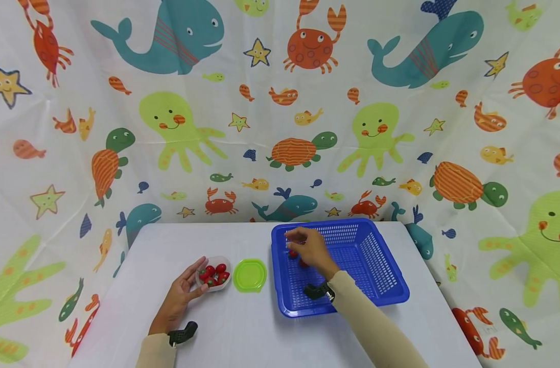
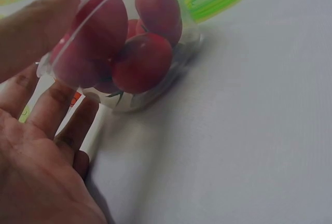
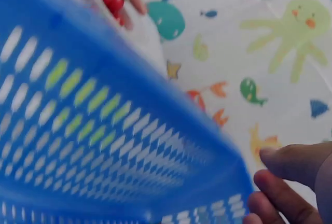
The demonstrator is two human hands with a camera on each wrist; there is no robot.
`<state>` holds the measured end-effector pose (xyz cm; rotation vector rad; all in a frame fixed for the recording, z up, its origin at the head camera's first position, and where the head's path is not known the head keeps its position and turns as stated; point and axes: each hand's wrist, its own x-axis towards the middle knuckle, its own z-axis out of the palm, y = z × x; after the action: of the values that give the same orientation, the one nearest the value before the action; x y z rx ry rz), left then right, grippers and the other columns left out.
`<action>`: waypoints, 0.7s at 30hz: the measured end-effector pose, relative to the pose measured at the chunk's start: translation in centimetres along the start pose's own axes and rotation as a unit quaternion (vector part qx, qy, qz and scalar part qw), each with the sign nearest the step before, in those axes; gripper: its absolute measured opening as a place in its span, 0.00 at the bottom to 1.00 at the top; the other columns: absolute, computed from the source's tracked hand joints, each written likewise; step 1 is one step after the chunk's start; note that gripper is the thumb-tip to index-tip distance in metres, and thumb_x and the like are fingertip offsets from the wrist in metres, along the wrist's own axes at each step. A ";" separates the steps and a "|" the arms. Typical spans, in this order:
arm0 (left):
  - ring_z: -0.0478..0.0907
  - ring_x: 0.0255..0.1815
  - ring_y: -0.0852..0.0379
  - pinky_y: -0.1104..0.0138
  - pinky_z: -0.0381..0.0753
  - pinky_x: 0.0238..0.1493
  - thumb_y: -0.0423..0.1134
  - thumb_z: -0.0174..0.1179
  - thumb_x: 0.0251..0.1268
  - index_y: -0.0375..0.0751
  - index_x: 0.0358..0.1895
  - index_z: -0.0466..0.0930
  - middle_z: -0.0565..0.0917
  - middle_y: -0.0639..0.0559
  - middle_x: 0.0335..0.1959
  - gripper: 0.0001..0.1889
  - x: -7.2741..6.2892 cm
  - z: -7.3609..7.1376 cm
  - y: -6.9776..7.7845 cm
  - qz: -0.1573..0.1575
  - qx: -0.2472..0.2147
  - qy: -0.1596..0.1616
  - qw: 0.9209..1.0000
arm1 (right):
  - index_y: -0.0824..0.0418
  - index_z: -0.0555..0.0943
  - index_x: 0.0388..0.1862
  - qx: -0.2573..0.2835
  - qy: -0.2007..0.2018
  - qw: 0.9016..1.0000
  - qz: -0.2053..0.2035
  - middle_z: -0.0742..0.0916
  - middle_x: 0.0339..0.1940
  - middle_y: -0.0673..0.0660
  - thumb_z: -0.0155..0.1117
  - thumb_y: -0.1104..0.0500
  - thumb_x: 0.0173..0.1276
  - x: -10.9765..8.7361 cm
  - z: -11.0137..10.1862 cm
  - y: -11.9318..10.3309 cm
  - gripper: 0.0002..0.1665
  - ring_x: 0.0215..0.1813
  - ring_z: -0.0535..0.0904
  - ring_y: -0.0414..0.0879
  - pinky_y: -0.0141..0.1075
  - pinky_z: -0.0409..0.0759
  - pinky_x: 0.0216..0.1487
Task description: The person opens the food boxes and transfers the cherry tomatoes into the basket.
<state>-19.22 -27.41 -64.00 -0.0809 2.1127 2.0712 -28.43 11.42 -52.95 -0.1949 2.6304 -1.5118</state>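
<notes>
Viewing through the remote cameras, I recorded the left hand (image 1: pixel 183 290) grasping a clear, shallow plastic container (image 2: pixel 188 42), its thumb over the near side and its fingers along the other. The container stood on a white table (image 1: pixel 234 332) and held at least five small, glossy red tomatoes with green stems (image 1: pixel 210 271). The right hand (image 1: pixel 309 250) hung over the left part of a rectangular blue plastic basket with slotted walls (image 1: pixel 353 266). I noted its fingers loosely bent, a gap between thumb and forefinger — nothing visible was gripped. Two loose red tomatoes (image 1: pixel 293 253) lay in the basket, beneath that hand and partly hidden by it. A lime-green plastic lid with rounded corners (image 1: pixel 250 275) lay flat between container and basket, nearer the container; the right-wrist view showed its colour through the basket slots. Each wrist carried a black band. Behind the table I saw a white sheet printed with sea animals (image 1: pixel 335 92).
</notes>
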 end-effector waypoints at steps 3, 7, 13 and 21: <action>0.34 0.92 0.42 0.32 0.37 0.85 0.37 0.69 0.73 0.55 0.85 0.58 0.58 0.46 0.88 0.42 0.0 0.0 0.0 -0.001 -0.001 -0.001 1.000 | 0.52 0.90 0.54 0.011 0.003 1.000 -0.017 0.92 0.52 0.52 0.74 0.60 0.72 -0.1 0.7 -1.1 0.13 0.54 0.89 0.49 0.46 0.89 0.60; 0.33 0.92 0.40 0.30 0.37 0.84 0.37 0.68 0.74 0.56 0.86 0.58 0.57 0.46 0.88 0.42 0.1 -0.2 0.0 -0.001 -0.004 -0.003 1.000 | 0.53 0.90 0.54 0.036 -0.007 0.998 -0.040 0.92 0.52 0.52 0.74 0.61 0.72 -0.2 1.7 -2.4 0.13 0.55 0.88 0.49 0.44 0.89 0.60; 0.33 0.91 0.40 0.29 0.38 0.84 0.37 0.66 0.76 0.56 0.86 0.58 0.57 0.46 0.88 0.40 0.2 -0.3 -0.1 -0.001 -0.006 -0.007 1.000 | 0.53 0.89 0.55 0.062 -0.035 0.996 -0.057 0.92 0.53 0.51 0.73 0.60 0.73 -0.5 3.3 -4.1 0.13 0.55 0.87 0.47 0.43 0.88 0.62; 0.39 0.91 0.41 0.34 0.43 0.85 0.39 0.59 0.82 0.56 0.86 0.56 0.55 0.48 0.89 0.36 0.1 -0.4 -0.3 0.001 -0.005 -0.012 1.000 | 0.53 0.89 0.55 0.079 -0.061 0.993 -0.069 0.92 0.53 0.51 0.73 0.60 0.73 -1.1 5.7 -5.8 0.13 0.53 0.87 0.45 0.38 0.89 0.58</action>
<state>-19.26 -27.77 -64.27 -0.0542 2.0906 2.0726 -26.16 3.85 -50.80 -0.4480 2.4356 -1.6826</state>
